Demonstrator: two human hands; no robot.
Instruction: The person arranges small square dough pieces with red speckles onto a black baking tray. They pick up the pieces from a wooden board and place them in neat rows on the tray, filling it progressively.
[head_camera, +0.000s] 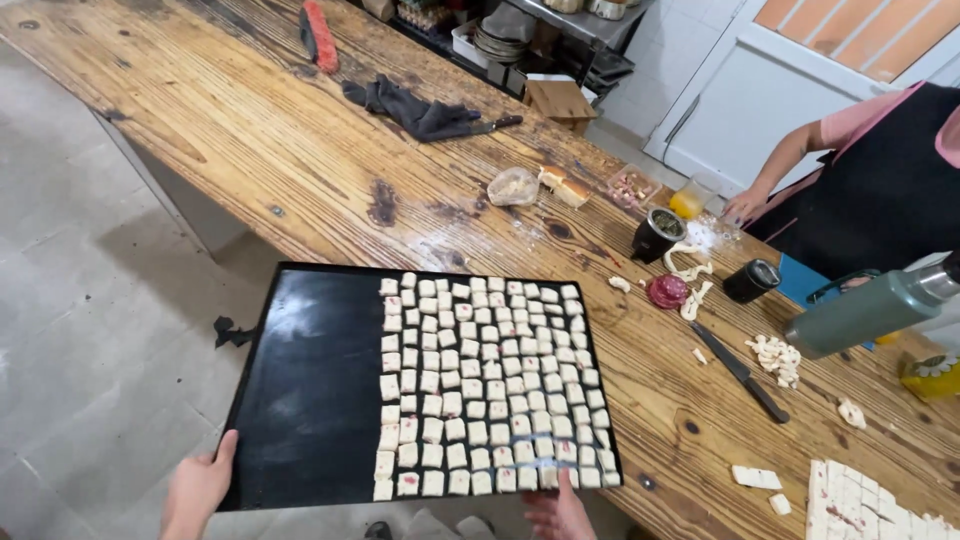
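The left hand (196, 490) clasps the near left corner of the black baking tray (310, 390), thumb laid up along the tray's left edge and the fingers out of sight beneath it. The right hand (557, 512) meets the tray's near edge toward its right corner, fingers spread loosely against the rim; whether they curl under it cannot be told, since the picture's lower border cuts the hand off. The tray overhangs the near side of the long wooden table (260, 130), its far edge above the planks. Small square dough pieces (485, 385) (pale, with reddish flecks) fill the tray's right half in close rows; its left half is bare. Right of the tray lies a black-handled knife (742, 373), and past that a slab of cut dough (865, 500). Beyond the tray's far right corner stands another person (880, 170) in a dark apron.
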